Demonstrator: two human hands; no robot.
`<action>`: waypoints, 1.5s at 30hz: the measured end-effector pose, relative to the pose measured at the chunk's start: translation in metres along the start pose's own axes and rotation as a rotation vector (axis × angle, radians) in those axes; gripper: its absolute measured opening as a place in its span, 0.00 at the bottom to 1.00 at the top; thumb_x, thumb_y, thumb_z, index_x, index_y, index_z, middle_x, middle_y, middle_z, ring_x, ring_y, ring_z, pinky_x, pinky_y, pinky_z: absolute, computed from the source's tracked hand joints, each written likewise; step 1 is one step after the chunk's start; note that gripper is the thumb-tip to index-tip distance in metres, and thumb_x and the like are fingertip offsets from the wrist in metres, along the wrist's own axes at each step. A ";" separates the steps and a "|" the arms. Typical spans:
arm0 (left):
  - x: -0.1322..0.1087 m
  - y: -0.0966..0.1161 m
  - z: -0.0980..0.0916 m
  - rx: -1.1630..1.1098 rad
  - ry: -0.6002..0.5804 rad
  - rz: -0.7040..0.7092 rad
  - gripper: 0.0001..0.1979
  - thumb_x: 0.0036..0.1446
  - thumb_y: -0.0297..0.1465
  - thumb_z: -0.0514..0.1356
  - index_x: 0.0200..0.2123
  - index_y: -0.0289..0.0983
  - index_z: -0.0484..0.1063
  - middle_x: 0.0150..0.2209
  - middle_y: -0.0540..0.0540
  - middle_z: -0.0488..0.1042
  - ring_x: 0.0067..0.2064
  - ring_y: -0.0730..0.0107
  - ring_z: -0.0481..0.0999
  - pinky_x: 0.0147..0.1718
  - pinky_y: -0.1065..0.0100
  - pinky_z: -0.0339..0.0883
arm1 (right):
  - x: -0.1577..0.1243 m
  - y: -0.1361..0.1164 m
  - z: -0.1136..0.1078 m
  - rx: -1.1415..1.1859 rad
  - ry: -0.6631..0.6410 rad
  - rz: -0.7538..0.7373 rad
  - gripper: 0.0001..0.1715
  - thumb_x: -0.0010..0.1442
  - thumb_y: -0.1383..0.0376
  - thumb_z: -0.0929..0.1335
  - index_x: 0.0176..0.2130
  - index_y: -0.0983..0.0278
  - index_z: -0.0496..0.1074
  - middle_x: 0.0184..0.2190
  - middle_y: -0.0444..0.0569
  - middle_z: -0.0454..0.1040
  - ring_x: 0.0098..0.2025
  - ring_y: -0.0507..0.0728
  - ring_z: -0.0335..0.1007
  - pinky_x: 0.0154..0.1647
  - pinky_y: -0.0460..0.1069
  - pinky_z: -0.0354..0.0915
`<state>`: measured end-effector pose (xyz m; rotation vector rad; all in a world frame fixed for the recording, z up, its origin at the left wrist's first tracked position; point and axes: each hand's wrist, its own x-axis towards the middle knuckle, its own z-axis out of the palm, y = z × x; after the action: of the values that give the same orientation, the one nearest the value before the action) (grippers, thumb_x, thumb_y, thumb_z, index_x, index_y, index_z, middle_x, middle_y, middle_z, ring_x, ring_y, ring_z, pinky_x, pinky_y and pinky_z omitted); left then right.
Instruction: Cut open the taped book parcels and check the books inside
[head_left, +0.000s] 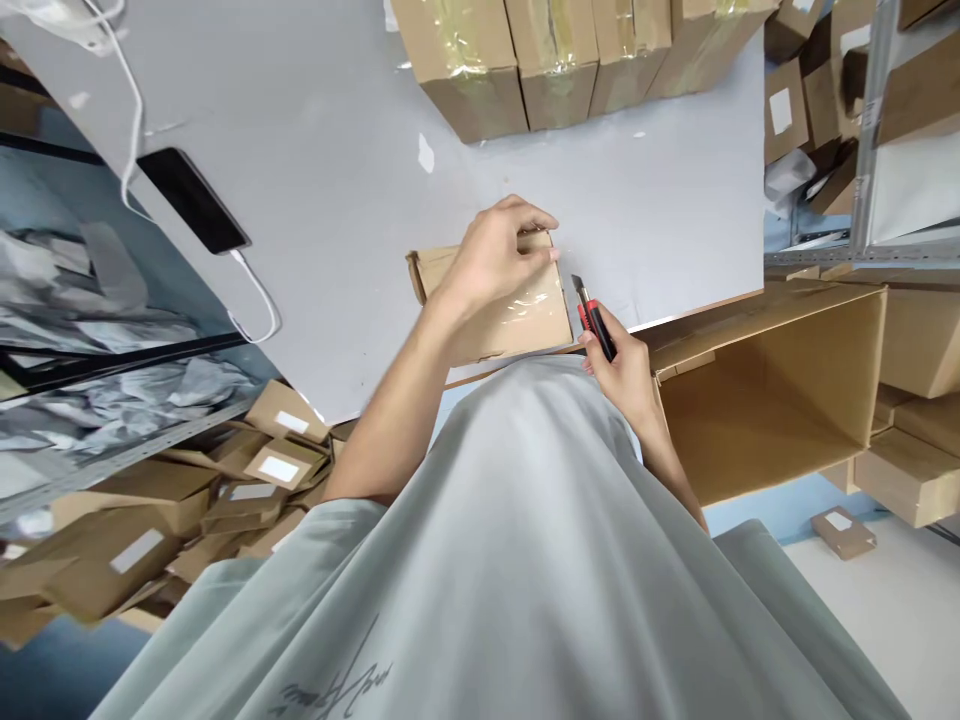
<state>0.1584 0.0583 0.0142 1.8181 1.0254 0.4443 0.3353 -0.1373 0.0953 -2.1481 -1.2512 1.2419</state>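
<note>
Brown cardboard, glossy with tape, made up the small box lying along the near edge of the surface. From where I stood, the left hand lay over it, fingers half-curled at its right end; whether they gripped it I couldn't tell. The right hand had its fingers closed around a red-and-black cutter, blade out, just beside the box. A phone lay by the left edge.

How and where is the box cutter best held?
Likely best: grip the box cutter by its slim handle, from the body side, as the right hand does, since the handle points back that way and the exposed blade points away.
</note>
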 end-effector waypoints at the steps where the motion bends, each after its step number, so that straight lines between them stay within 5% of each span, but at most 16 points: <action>1: 0.001 0.000 0.000 0.001 -0.006 -0.001 0.14 0.64 0.39 0.70 0.52 0.48 0.81 0.54 0.42 0.82 0.54 0.45 0.83 0.60 0.36 0.79 | -0.001 -0.004 -0.001 0.014 -0.009 -0.004 0.32 0.80 0.53 0.63 0.76 0.56 0.71 0.49 0.49 0.90 0.44 0.62 0.89 0.49 0.55 0.83; 9: 0.000 -0.003 0.006 0.000 -0.004 0.037 0.11 0.67 0.42 0.69 0.51 0.51 0.81 0.52 0.42 0.81 0.54 0.43 0.81 0.57 0.33 0.79 | -0.001 -0.027 0.007 -0.114 0.031 -0.038 0.34 0.78 0.63 0.63 0.78 0.56 0.68 0.66 0.55 0.84 0.64 0.67 0.85 0.62 0.60 0.81; 19: 0.000 0.005 0.006 0.016 -0.015 -0.008 0.09 0.66 0.36 0.71 0.48 0.48 0.79 0.53 0.43 0.81 0.58 0.41 0.79 0.58 0.32 0.77 | -0.004 -0.055 0.017 -0.290 0.014 0.103 0.36 0.80 0.62 0.59 0.79 0.71 0.65 0.60 0.64 0.85 0.59 0.71 0.85 0.61 0.62 0.79; 25: -0.001 -0.008 0.017 -0.115 0.039 0.069 0.15 0.71 0.54 0.66 0.50 0.54 0.78 0.52 0.43 0.80 0.58 0.41 0.75 0.57 0.33 0.74 | 0.000 -0.066 0.024 -0.374 0.052 0.132 0.35 0.80 0.61 0.60 0.80 0.60 0.65 0.54 0.58 0.87 0.52 0.69 0.87 0.56 0.63 0.80; 31: -0.002 -0.010 0.020 -0.106 0.012 0.013 0.24 0.69 0.62 0.63 0.51 0.52 0.77 0.55 0.43 0.79 0.62 0.39 0.72 0.60 0.33 0.68 | 0.006 -0.099 0.020 -0.534 -0.037 0.262 0.32 0.80 0.66 0.60 0.77 0.66 0.66 0.52 0.64 0.87 0.52 0.73 0.87 0.55 0.63 0.78; 39: -0.004 -0.019 0.037 -0.188 0.033 0.066 0.20 0.69 0.58 0.66 0.52 0.52 0.77 0.56 0.42 0.80 0.67 0.34 0.70 0.64 0.29 0.65 | -0.006 -0.121 0.032 -0.623 -0.021 0.385 0.24 0.79 0.70 0.59 0.67 0.69 0.71 0.49 0.69 0.86 0.49 0.75 0.87 0.49 0.62 0.78; 45: -0.009 -0.027 0.038 -0.133 -0.008 0.104 0.22 0.75 0.58 0.61 0.57 0.51 0.76 0.61 0.43 0.80 0.72 0.40 0.68 0.68 0.31 0.64 | -0.019 -0.121 0.039 -0.658 -0.039 0.425 0.23 0.79 0.71 0.58 0.66 0.68 0.72 0.46 0.65 0.87 0.47 0.71 0.87 0.48 0.58 0.78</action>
<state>0.1669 0.0348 -0.0257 1.7572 0.8779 0.5544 0.2366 -0.0922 0.1640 -2.9972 -1.4070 1.1222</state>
